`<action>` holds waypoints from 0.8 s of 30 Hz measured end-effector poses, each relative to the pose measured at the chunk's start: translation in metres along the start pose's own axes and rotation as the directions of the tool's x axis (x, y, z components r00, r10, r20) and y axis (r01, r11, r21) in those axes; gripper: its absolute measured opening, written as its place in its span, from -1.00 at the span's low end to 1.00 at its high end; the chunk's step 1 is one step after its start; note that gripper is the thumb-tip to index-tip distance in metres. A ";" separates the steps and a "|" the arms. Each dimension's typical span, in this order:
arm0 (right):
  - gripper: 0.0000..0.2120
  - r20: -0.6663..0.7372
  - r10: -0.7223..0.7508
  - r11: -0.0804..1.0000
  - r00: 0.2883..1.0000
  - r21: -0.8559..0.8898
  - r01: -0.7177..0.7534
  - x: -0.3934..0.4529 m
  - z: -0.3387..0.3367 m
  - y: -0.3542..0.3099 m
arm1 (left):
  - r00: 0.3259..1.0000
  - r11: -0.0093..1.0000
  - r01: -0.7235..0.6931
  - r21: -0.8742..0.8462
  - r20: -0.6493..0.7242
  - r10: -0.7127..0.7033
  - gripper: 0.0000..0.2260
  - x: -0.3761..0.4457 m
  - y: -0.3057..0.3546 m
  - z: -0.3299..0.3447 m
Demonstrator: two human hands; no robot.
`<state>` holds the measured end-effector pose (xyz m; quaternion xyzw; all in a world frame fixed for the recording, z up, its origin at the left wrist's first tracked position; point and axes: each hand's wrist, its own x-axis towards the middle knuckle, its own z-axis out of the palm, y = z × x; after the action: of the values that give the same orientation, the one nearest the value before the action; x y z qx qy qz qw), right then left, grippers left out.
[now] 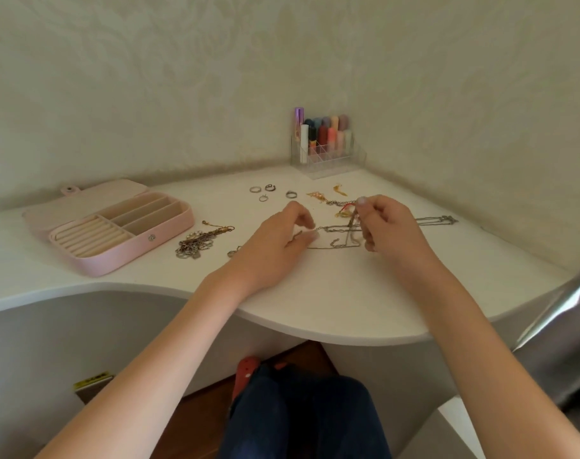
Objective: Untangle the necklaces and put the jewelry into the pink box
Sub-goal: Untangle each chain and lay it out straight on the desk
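Left hand [275,241]: resting on the table, thumb and forefinger pinched on a thin silver chain [335,238] at its near-left end.
Right hand [386,226]: raised a little above the table, fingertips closed on a strand of the same chain, lifting it clear of the surface.
Silver chain: spread in loose loops between the two hands, partly flat on the table [315,303]; a further stretch trailing right past the right hand to a clasp end [446,220].
Pink box [116,226]: open at the left of the table, lid laid back; ring rolls in front, long compartments behind; no jewelry visible inside.
Tangled bunch [196,243]: gold and silver chains heaped between the box and the left hand, apart from both.
Rings [265,192]: several small ones scattered behind the left hand.
Gold and red pieces [331,200]: small items lying just behind the hands; details too small to tell.
Clear organiser [326,150]: in the back corner, holding upright coloured tubes.
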<state>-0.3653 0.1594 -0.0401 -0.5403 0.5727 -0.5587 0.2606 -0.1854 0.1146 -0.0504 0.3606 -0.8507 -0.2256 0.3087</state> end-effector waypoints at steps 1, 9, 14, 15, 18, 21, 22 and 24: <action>-0.75 0.018 -0.004 0.995 1.000 0.098 0.002 -0.001 0.001 -0.004 | 0.999 1.000 -0.016 0.026 0.050 0.015 -0.72 0.004 0.002 0.004; -0.66 -0.050 0.034 0.903 0.998 0.429 -0.010 -0.004 -0.006 -0.012 | 0.998 0.994 -0.042 -0.105 -0.043 0.038 -0.96 0.015 0.009 0.019; -0.70 -0.135 0.066 0.941 0.989 0.337 -0.017 -0.003 -0.010 -0.005 | 0.973 0.948 0.099 -0.302 -0.170 -0.156 -0.91 0.007 -0.002 -0.003; -0.71 -0.147 0.073 0.948 0.986 0.319 -0.022 -0.002 -0.011 -0.004 | 0.969 0.959 0.104 -0.264 -0.189 -0.157 -0.89 0.005 -0.006 -0.007; -0.70 -0.173 0.079 0.959 0.982 0.284 -0.027 -0.001 -0.012 0.000 | 0.968 0.964 0.099 -0.247 -0.199 -0.151 -0.84 0.000 -0.016 -0.014; -0.68 -0.205 0.095 0.962 0.974 0.269 -0.037 0.001 -0.013 0.002 | 0.951 0.935 0.095 -0.342 -0.248 -0.187 -0.82 -0.002 -0.018 -0.018; -0.68 -0.217 0.098 0.964 0.971 0.263 -0.038 0.001 -0.014 0.003 | 0.939 0.917 0.095 -0.387 -0.271 -0.212 -0.82 -0.001 -0.019 -0.019; -0.67 -0.237 0.087 0.975 0.968 0.219 -0.034 0.003 -0.015 0.007 | 0.915 0.880 0.094 -0.465 -0.308 -0.261 -0.81 0.000 -0.020 -0.023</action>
<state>-0.3822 0.1607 -0.0417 -0.4181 0.5538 -0.6710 0.2613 -0.1601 0.0985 -0.0466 0.3943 -0.6684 -0.3696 0.5110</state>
